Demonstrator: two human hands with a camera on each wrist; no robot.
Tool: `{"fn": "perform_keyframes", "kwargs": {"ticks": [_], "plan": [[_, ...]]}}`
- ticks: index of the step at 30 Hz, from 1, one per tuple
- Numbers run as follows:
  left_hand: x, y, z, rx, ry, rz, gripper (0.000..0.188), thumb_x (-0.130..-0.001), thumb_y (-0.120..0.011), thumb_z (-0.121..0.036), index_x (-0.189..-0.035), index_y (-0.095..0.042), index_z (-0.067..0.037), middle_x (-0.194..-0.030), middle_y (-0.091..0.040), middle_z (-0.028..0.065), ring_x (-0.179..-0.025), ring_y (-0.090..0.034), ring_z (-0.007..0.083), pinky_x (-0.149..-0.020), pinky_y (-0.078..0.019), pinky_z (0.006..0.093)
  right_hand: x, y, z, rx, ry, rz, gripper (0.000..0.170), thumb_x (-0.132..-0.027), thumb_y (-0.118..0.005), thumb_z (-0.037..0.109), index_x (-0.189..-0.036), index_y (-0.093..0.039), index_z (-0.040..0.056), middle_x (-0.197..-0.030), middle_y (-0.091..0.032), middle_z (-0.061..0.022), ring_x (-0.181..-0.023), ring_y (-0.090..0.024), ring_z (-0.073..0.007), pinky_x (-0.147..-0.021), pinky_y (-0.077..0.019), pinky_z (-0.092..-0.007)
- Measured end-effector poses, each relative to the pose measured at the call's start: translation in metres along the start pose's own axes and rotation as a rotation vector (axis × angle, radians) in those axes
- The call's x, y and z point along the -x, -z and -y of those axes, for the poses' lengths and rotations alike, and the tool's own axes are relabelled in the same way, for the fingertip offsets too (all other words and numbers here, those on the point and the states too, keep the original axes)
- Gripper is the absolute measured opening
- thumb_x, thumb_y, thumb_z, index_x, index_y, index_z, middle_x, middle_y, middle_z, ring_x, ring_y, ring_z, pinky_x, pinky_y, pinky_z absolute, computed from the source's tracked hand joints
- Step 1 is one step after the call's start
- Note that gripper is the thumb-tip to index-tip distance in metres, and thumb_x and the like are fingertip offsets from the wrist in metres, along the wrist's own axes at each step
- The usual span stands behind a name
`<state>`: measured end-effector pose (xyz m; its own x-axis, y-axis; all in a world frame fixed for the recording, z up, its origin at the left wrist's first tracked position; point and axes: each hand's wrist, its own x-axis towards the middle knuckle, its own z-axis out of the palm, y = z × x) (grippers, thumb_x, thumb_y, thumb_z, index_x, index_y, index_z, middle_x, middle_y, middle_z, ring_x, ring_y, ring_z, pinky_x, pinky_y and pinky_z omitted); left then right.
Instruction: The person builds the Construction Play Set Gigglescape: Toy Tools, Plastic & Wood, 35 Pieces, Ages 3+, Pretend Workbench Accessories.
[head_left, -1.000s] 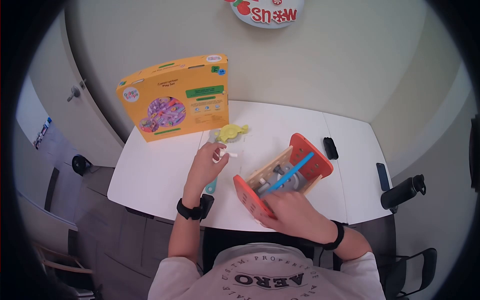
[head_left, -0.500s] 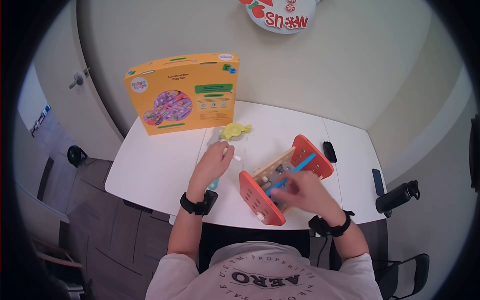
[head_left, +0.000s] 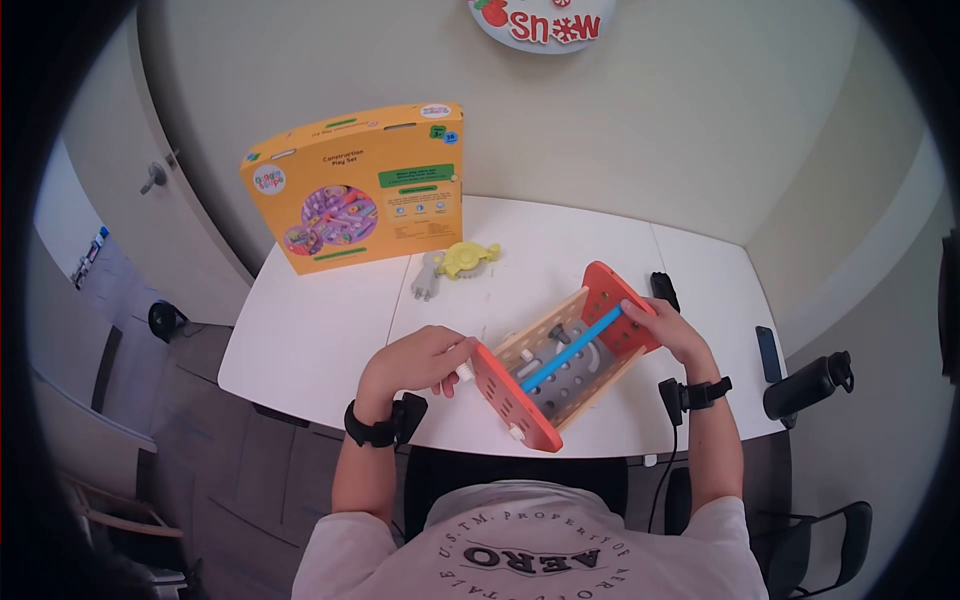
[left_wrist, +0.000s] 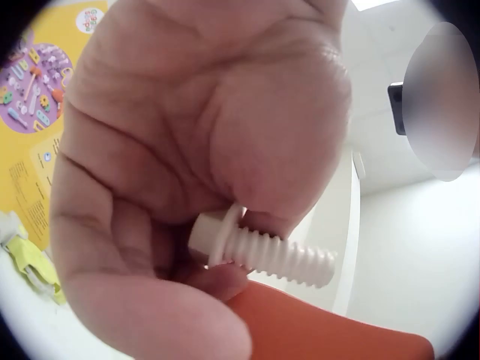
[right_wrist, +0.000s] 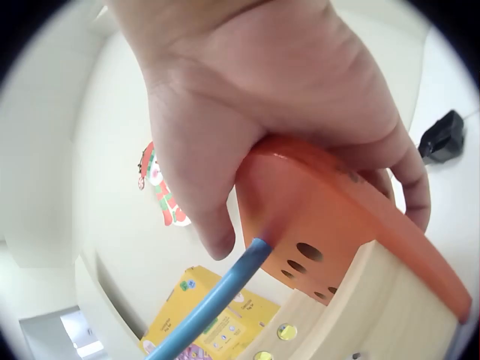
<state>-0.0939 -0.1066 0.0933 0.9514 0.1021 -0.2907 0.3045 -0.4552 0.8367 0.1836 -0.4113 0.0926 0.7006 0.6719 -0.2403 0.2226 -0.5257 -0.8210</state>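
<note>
In the head view a toy toolbox with red end panels (head_left: 510, 400), pale perforated sides and a blue bar handle (head_left: 572, 350) stands at an angle on the table. My left hand (head_left: 415, 362) is beside its near left panel, fingers curled round a white threaded bolt (left_wrist: 277, 255). The right hand (head_left: 668, 328) grips the top of the far red panel (right_wrist: 315, 195), the thumb on the inner side near the blue handle's end. A grey bolt and a white piece lie inside the box. Another white bolt head (head_left: 516, 432) shows on the near panel.
A yellow play set box (head_left: 360, 195) stands at the back left, with yellow (head_left: 468, 260) and grey (head_left: 428, 276) toy pieces before it. At the right are a black case (head_left: 663, 291), a phone (head_left: 768, 354) and a black bottle (head_left: 808, 386).
My left hand has come down and right to the box's left panel with the white bolt. The right hand has moved from the near end to the far panel and taken hold of it.
</note>
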Motion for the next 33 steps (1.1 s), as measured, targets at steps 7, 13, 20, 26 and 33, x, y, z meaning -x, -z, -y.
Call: {"fn": "perform_keyframes", "kwargs": {"ticks": [7, 13, 20, 26, 33], "plan": [[-0.008, -0.003, 0.005, 0.212, -0.087, 0.052, 0.057, -0.110, -0.044, -0.041, -0.104, -0.068, 0.011, -0.090, -0.073, 0.0153, -0.070, -0.074, 0.0197, -0.060, -0.0615, 0.0298, -0.001, -0.001, -0.019, -0.327, -0.003, 0.075, 0.057, -0.102, -0.063, 0.048, -0.138, -0.062, 0.0032, -0.130, -0.067, -0.0099, -0.122, -0.060, -0.0190, -0.106, -0.0430, -0.0331], [-0.046, -0.026, 0.017, 0.426, -0.137, -0.310, 0.051, -0.111, -0.044, -0.037, -0.113, -0.065, 0.009, -0.096, -0.071, 0.0141, -0.080, -0.074, 0.0219, -0.067, -0.0636, 0.0308, 0.002, -0.014, -0.034, -0.431, 0.072, -0.064, 0.054, -0.107, -0.055, 0.045, -0.140, -0.059, 0.0031, -0.131, -0.066, -0.0092, -0.123, -0.060, -0.0176, -0.108, -0.0433, -0.0321], [-0.047, -0.018, 0.026, 0.382, -0.149, -0.438, 0.055, -0.110, -0.045, -0.042, -0.114, -0.065, 0.009, -0.101, -0.070, 0.0154, -0.087, -0.071, 0.0220, -0.071, -0.0639, 0.0325, 0.034, -0.040, -0.021, -0.478, 0.067, -0.152, 0.069, -0.108, -0.037, 0.060, -0.139, -0.056, 0.0012, -0.133, -0.062, -0.0102, -0.126, -0.056, -0.0191, -0.110, -0.0406, -0.0342], [-0.034, -0.011, 0.022, 0.337, 0.006, -0.188, 0.057, -0.109, -0.046, -0.047, -0.114, -0.068, 0.006, -0.096, -0.070, 0.0124, -0.081, -0.072, 0.0212, -0.070, -0.0638, 0.0312, 0.033, -0.034, -0.042, -0.609, 0.018, -0.070, 0.065, -0.110, -0.037, 0.056, -0.144, -0.053, 0.0033, -0.133, -0.062, -0.0078, -0.124, -0.057, -0.0141, -0.105, -0.0467, -0.0320], [-0.039, -0.013, 0.019, 0.328, 0.065, -0.270, 0.064, -0.102, -0.056, -0.057, -0.106, -0.073, 0.005, -0.089, -0.069, 0.0108, -0.074, -0.068, 0.0170, -0.064, -0.0603, 0.0294, 0.027, -0.029, -0.046, -0.574, 0.070, -0.080, 0.056, -0.108, -0.048, 0.051, -0.134, -0.058, 0.0023, -0.127, -0.063, -0.0068, -0.118, -0.059, -0.0136, -0.099, -0.0499, -0.0320]]}}
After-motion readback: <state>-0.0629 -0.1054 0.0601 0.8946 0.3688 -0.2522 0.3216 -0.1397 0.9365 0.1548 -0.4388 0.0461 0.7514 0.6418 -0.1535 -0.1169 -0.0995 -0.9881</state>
